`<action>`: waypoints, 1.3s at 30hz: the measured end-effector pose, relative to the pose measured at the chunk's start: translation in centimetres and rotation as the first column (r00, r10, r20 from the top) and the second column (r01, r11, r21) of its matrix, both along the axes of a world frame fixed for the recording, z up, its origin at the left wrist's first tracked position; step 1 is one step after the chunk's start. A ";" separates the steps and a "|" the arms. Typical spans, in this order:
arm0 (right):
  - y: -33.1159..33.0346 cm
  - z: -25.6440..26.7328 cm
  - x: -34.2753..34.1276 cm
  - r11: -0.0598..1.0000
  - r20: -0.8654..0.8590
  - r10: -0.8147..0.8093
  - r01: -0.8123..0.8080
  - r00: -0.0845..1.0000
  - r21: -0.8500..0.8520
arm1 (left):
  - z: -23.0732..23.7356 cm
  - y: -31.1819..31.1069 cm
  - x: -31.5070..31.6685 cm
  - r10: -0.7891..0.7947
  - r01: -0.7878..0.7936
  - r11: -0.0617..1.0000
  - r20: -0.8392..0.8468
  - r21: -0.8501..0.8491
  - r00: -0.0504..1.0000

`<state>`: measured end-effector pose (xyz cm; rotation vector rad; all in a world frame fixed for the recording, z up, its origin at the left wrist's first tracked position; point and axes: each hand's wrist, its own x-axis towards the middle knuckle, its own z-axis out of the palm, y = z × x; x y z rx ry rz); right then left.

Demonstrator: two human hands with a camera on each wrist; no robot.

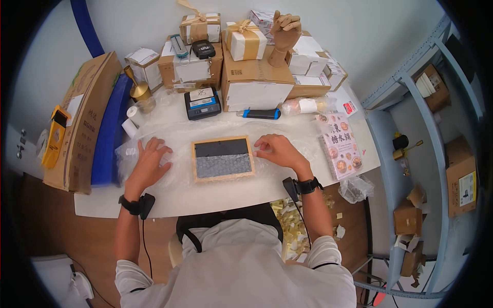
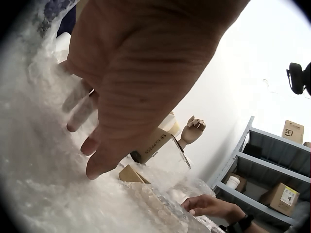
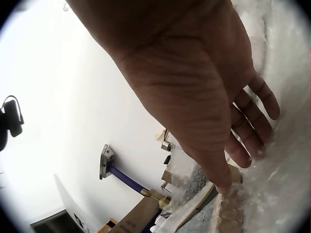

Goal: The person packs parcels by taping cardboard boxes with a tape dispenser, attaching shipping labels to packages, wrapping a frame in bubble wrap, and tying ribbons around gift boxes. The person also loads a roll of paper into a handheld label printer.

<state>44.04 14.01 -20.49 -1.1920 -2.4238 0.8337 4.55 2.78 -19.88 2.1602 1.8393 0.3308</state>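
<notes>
A wood-edged rectangular frame (image 1: pixel 224 180) with a dark panel lies on a sheet of bubble wrap (image 1: pixel 179 177); bubble wrap covers the lower half of its panel. To its left, the left hand (image 1: pixel 149 163) rests on the wrap with fingers spread. At the frame's right edge, the right hand (image 1: pixel 280 152) has relaxed, bent fingers near the wrap. In the left wrist view the left hand (image 2: pixel 141 82) has its fingertips on or just over the plastic. The right wrist view shows the right hand (image 3: pixel 204 102) over the wrap, thumb beside the frame's wooden edge (image 3: pixel 228 208).
Behind the frame lie a label printer (image 1: pixel 203 104) and a blue-black cutter (image 1: pixel 261 113). Cartons (image 1: pixel 257 72), a gift box (image 1: pixel 246 43) and a wooden hand model (image 1: pixel 284 38) stand at the back. A pink book (image 1: pixel 340 146) lies right; a long carton (image 1: pixel 84 123) stands left.
</notes>
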 end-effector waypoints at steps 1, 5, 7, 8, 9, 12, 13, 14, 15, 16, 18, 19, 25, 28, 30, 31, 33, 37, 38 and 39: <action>-0.1 -0.2 -0.1 1.000 -0.012 0.014 -0.014 1.000 -0.009 | -0.5 -0.1 -0.2 0.024 -0.018 0.997 -0.072 0.080 0.997; -0.2 0.3 0.2 1.000 -0.040 0.026 -0.026 0.999 0.007 | 0.2 0.0 -0.8 0.024 -0.023 1.000 -0.094 0.011 0.995; -0.2 1.0 0.1 0.998 0.008 0.050 -0.050 0.999 -0.034 | 0.8 -0.1 -0.4 -0.018 0.019 1.000 0.030 -0.016 0.999; 0.0 0.8 0.1 0.998 0.006 0.048 -0.048 0.999 -0.035 | 1.0 -0.1 -0.1 -0.064 0.070 0.997 0.165 -0.033 0.984; 0.3 0.4 0.3 0.993 -0.028 0.091 -0.093 0.995 -0.074 | 1.2 -0.2 0.4 -0.072 0.079 0.996 0.165 -0.034 0.984; 0.1 0.3 0.9 0.986 -0.090 0.132 -0.141 0.987 -0.094 | 1.7 -0.4 2.2 -0.154 0.156 0.988 0.240 0.011 0.959; -0.1 0.3 0.9 0.982 -0.122 0.161 -0.171 0.979 -0.076 | 1.9 -0.3 2.3 -0.142 0.154 0.987 0.241 -0.032 0.960; -0.2 0.5 0.9 0.986 -0.120 0.140 -0.149 0.983 -0.071 | 2.2 -0.2 2.5 -0.129 0.151 0.986 0.238 -0.075 0.963; -0.3 0.6 0.9 0.980 -0.118 0.170 -0.181 0.978 -0.086 | 2.5 -0.1 2.8 -0.079 0.101 0.992 0.254 -0.077 0.964; -0.5 1.0 0.8 0.971 -0.118 0.204 -0.216 0.972 -0.103 | 2.4 0.0 2.7 -0.095 0.117 0.990 0.254 -0.073 0.963; -1.2 2.2 1.0 0.972 -0.098 0.190 -0.202 0.977 -0.123 | 2.3 0.0 2.1 -0.144 0.166 0.984 0.251 -0.071 0.957; -1.6 2.8 1.1 0.963 -0.104 0.227 -0.239 0.968 -0.123 | 3.2 -0.3 2.6 -0.152 0.173 0.983 0.252 -0.063 0.956; -6.0 5.2 2.6 0.914 -0.045 0.232 -0.234 0.972 -0.332 | 8.8 -5.4 3.2 -0.063 0.248 0.810 0.343 -0.531 0.937; -7.6 4.8 4.3 0.855 0.055 0.207 -0.153 0.977 -0.496 | 6.8 -8.2 1.2 -0.097 0.250 0.835 0.316 -0.490 0.944; -7.9 3.4 5.3 0.874 0.131 0.209 -0.126 0.969 -0.469 | 5.9 -9.5 0.5 0.083 0.070 0.856 0.271 -0.512 0.959; -8.0 3.5 5.4 0.900 0.176 0.186 -0.096 0.967 -0.424 | 5.5 -9.8 0.1 0.266 -0.116 0.844 0.222 -0.524 0.938; -7.5 4.0 5.4 0.934 0.239 0.131 -0.039 0.962 -0.355 | 5.0 -10.0 -0.7 0.290 -0.204 0.862 0.122 -0.464 0.949; -5.4 3.8 4.5 0.988 0.247 -0.001 0.040 0.969 -0.150 | 5.0 -10.2 -2.5 0.220 -0.303 0.851 -0.234 -0.429 0.947; -4.9 3.8 4.1 0.994 0.184 -0.041 0.059 0.982 -0.092 | 5.3 -10.0 -2.8 0.226 -0.315 0.848 -0.246 -0.427 0.943; -4.2 3.7 3.6 0.994 0.175 -0.034 0.051 0.984 -0.094 | 5.6 -9.8 -2.8 0.102 -0.191 0.912 -0.248 -0.363 0.963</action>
